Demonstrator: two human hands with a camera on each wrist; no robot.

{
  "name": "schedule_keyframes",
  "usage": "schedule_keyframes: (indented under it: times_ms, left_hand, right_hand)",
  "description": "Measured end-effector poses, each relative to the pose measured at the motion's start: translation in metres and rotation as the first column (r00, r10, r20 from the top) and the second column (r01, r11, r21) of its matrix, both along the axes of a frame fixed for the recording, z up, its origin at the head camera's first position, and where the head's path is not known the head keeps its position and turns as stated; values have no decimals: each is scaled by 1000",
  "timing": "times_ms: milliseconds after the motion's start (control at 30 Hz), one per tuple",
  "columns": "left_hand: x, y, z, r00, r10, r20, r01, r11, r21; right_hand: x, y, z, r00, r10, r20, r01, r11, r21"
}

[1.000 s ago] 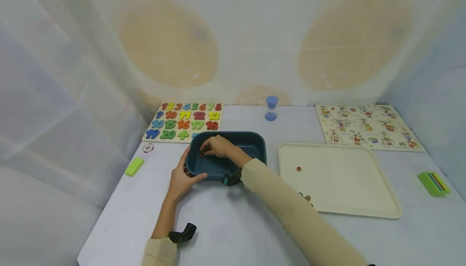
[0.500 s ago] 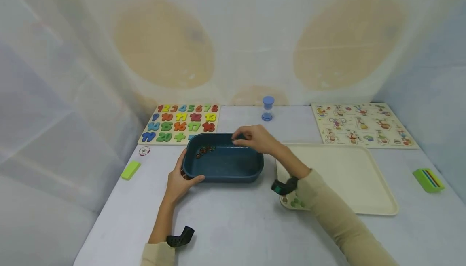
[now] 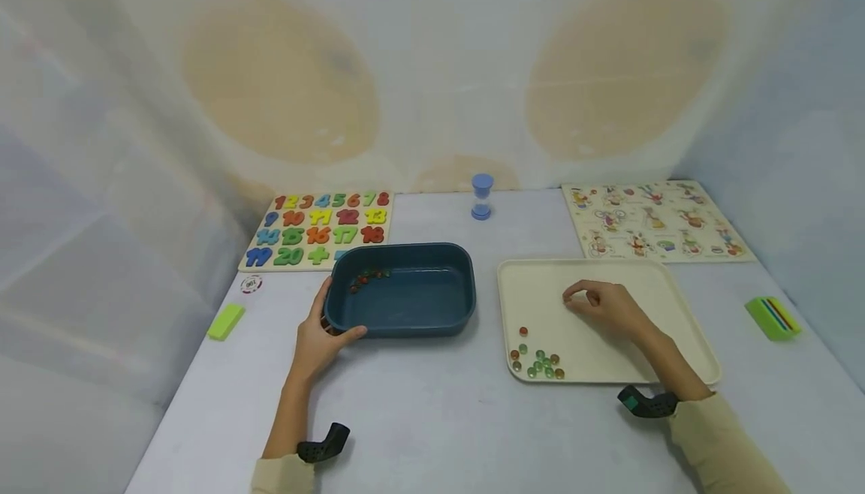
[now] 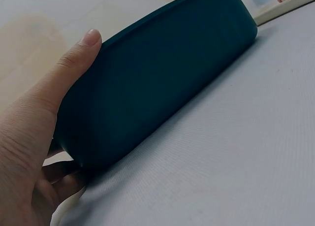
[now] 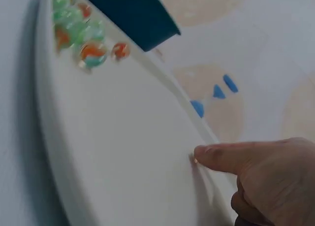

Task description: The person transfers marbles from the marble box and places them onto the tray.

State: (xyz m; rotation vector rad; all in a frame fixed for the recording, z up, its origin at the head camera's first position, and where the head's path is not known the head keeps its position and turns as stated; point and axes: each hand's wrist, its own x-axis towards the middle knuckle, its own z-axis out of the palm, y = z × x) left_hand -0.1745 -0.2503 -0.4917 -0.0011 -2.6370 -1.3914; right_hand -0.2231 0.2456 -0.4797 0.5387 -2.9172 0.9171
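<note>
My left hand point(image 3: 316, 345) grips the left end of a dark blue rectangular bin point(image 3: 405, 321), thumb at the near rim and fingers around the corner. In the left wrist view the bin's outer wall point(image 4: 157, 83) fills the middle. Several orange and green glass marbles point(image 3: 362, 281) lie at the bin's far left. Over the cream tray point(image 3: 608, 359), my right hand point(image 3: 611, 310) pinches a marble point(image 5: 195, 160), mostly hidden by the fingertips. More marbles point(image 3: 546, 362) sit in the tray's near left corner; the right wrist view shows these marbles point(image 5: 92, 54) as clear glass with orange swirls.
Behind the bin lies a number puzzle board point(image 3: 317, 231), and a picture puzzle board point(image 3: 652, 224) lies behind the tray. A blue sand timer point(image 3: 482, 197) stands between them. At the left are a poker chip point(image 3: 251, 284) and a green block point(image 3: 226, 321); a striped green block point(image 3: 773, 319) sits far right.
My right hand has lifted out of the bin with a marble and moved right to above the tray. My left hand keeps its grip on the bin.
</note>
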Motion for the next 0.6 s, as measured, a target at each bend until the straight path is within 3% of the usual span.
schedule_keyframes:
  times_ms: [133,267,433,600]
  left_hand:
    - [-1,-1,-1,1000,-3,9,3,1000,-4]
    - [1,-2,1,1000,3,6,-3,1000,-2]
    - [3,-3,0,1000,6,18,-6,1000,-3]
    - [1,0,-1,1000,-7,12,7,1000,-6]
  right_hand:
    - [-4,-2,7,997,-3,-75,0,999,-40]
    - [-19,-32,37,988,45,-146,-66,988,-141]
    - [-46,-115,68,972,190,-138,-217,953,-212]
    - [-74,-201,67,939,327,-106,-343,913,-222]
